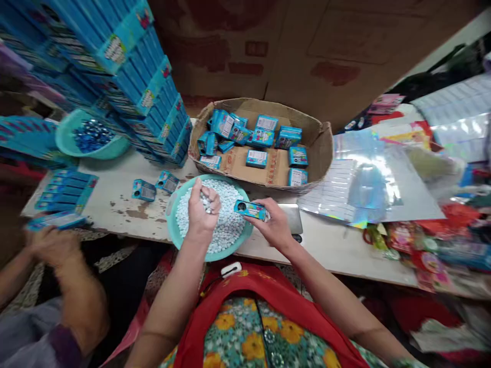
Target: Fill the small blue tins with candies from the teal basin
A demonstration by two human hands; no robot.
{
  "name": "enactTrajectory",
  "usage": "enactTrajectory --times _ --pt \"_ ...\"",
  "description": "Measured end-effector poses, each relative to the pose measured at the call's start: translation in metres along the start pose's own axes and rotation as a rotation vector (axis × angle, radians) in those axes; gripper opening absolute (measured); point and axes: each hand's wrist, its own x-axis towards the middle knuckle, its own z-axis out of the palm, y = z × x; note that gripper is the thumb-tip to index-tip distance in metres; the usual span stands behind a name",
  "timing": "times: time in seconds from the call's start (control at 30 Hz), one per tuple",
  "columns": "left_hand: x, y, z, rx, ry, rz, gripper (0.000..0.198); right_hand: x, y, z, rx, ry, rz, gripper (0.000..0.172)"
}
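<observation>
My left hand (204,208) is closed around a clump of small white pellets, just above a turquoise basin (172,232). Many more white pellets (226,235) fill that basin. My right hand (274,222) grips a small blue printed box (250,209) over the basin's right side; a dark round opening shows at the box's left end. Beyond the basin, a cut-down cardboard carton (245,176) holds several blue boxes (256,158), some upright and others tipped. Two more small blue boxes (144,190) stand on the table left of the basin.
Tall stacks of blue display boxes (141,92) rise at the back left, beside a turquoise bowl (63,145) of shiny blue pieces. A co-worker's hands (56,245) hold a blue flat item at far left. Plastic sheets (368,184) and colourful packets (425,245) lie right.
</observation>
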Motion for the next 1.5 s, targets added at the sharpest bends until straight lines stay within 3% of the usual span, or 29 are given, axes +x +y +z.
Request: enactTrajectory --times 0.17,0.27,0.6,0.8,1.0,1.1,1.2,1.27,1.33,1.4,1.5 --pt "0.000 -0.011 0.000 0.197 0.028 0.337 0.034 0.018 -0.024 0.040 0.000 -0.070 -0.056 0.033" --pt "0.003 -0.013 -0.008 0.242 0.063 0.423 0.031 0.022 -0.029 0.051 -0.019 -0.088 -0.024 0.035" --pt "0.008 -0.014 -0.014 0.326 0.099 0.483 0.037 0.028 -0.034 0.056 0.027 -0.088 0.041 0.035" --pt "0.021 -0.016 -0.013 0.286 0.217 0.450 0.039 0.034 -0.028 0.057 -0.004 -0.074 0.036 0.039" --pt "0.024 -0.005 -0.004 0.222 0.116 0.308 0.041 0.037 -0.018 0.054 0.126 -0.082 0.086 0.038" --pt "0.028 0.001 -0.014 0.233 0.111 0.287 0.042 0.038 -0.017 0.041 0.270 -0.074 0.126 0.036" --pt "0.038 0.002 -0.043 0.614 0.143 0.331 0.041 0.032 -0.012 0.016 0.343 -0.057 0.218 0.036" --pt "0.046 0.003 -0.063 1.058 0.083 0.357 0.034 0.022 -0.003 -0.004 0.320 -0.055 0.258 0.034" --pt "0.056 0.007 -0.071 1.411 0.018 0.421 0.028 0.004 0.014 -0.023 0.284 -0.053 0.302 0.035" --pt "0.073 0.016 -0.062 1.578 0.028 0.549 0.028 -0.020 0.038 -0.040 0.262 0.013 0.433 0.040" --pt "0.121 0.032 -0.023 1.750 0.053 0.703 0.027 -0.054 0.080 -0.052 0.148 0.221 0.644 0.048"
